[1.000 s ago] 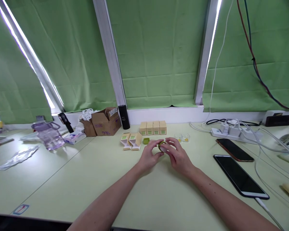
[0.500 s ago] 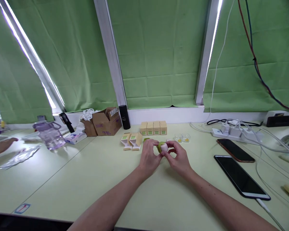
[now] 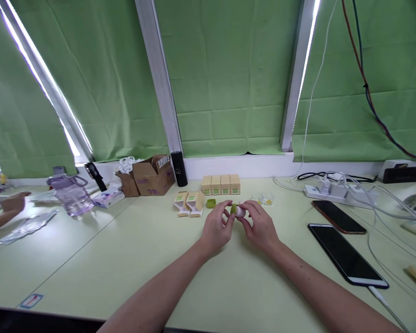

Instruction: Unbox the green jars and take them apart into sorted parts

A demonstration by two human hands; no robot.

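Our left hand [image 3: 216,227] and right hand [image 3: 260,226] pinch the piece [image 3: 240,212], fingers slightly parted around it; if we press unevenly, it could slip onto the bench [image 3: 125,249]

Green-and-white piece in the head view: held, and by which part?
Yes: the left hand pinches the small green-and-white piece at its green side, the right hand at its white side, both with fingertips.
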